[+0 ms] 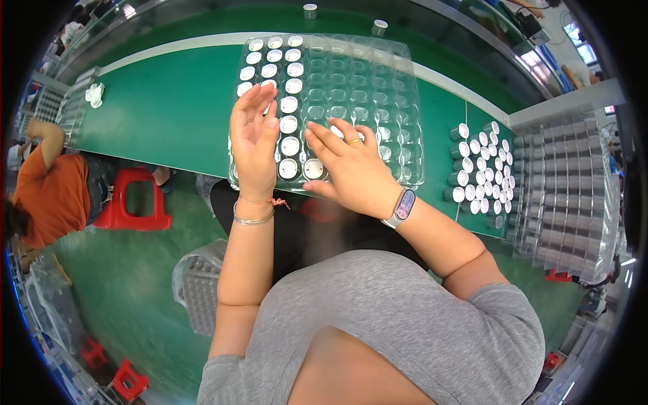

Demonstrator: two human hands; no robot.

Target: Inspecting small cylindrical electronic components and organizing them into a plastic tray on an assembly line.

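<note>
A clear plastic tray with rows of round pockets lies before me on the green table. White-topped round pieces fill several pockets in its left columns, and another white-topped piece sits by my right thumb. My left hand is raised over the left columns, palm turned inward, fingers stretched and holding nothing visible. My right hand lies palm down over the tray's middle with its fingers spread. Something white shows between those fingers, mostly hidden beneath them.
On the right stands a cluster of loose white-topped grey cylinders, beside a tall stack of clear trays. Two more pieces stand beyond the tray. At left are a crumpled white wad, a red stool and a person in orange.
</note>
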